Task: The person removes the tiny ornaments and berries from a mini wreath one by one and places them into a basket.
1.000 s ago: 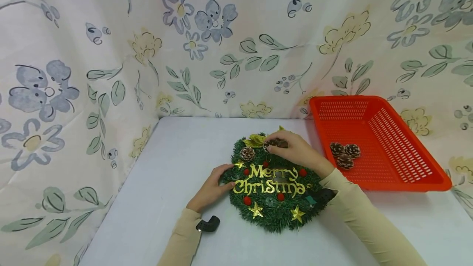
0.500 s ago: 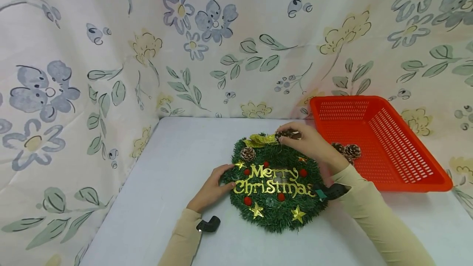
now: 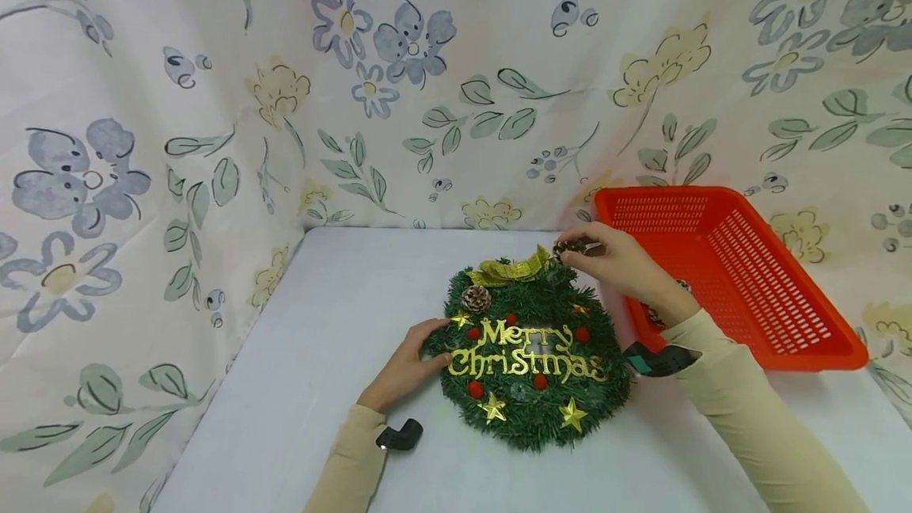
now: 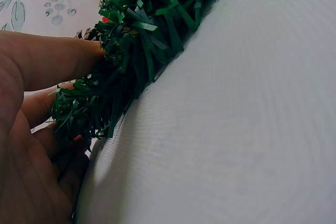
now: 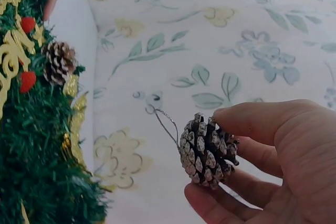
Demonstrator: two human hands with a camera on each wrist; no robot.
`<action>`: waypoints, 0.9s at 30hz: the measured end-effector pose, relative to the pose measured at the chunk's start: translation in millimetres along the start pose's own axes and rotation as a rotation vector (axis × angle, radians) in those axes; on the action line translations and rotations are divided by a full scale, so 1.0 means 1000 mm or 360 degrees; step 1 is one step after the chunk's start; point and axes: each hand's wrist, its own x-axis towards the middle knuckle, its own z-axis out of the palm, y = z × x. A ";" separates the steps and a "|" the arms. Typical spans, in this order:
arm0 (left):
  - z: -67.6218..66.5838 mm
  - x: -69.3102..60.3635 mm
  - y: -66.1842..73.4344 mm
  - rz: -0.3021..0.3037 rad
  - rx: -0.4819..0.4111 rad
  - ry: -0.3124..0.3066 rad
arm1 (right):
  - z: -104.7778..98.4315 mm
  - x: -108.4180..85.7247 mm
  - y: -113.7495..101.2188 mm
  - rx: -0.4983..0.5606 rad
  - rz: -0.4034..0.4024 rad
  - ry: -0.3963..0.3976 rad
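A green tinsel wreath [image 3: 530, 427] lies on the white table, with gold "Merry Christmas" lettering [image 3: 527, 351], red balls and gold stars. At its left edge my left hand [image 3: 404, 362] grips the greenery between thumb and fingers, also seen close up in the left wrist view. My right hand [image 3: 621, 264] holds a white-tipped pine cone [image 5: 206, 153] just above the wreath's upper right. A silver loop [image 5: 167, 124] sticks out from that cone. Another pine cone [image 3: 476, 298] sits at the wreath's upper left, beside a gold ribbon [image 3: 509, 270].
To the right stands a red plastic basket [image 3: 791, 359]; pine cones inside it [image 3: 654, 317] are partly hidden by my right hand and wrist. A floral curtain [image 3: 427, 141] hangs behind and to the left of the table.
My right hand has moved right and away toward the wreath's upper right, carrying the pine cone. The gold ribbon's right end has come into fuller view. My left hand has stayed put.
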 end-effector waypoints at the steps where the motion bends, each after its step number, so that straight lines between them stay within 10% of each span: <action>1: 0.000 0.000 0.000 0.0000 -0.0001 0.0004 | -0.002 0.000 0.000 -0.0002 0.0013 0.0001; 27: 0.001 0.000 -0.003 0.0024 -0.0013 0.0006 | -0.064 -0.022 0.015 -0.0240 0.0256 0.0148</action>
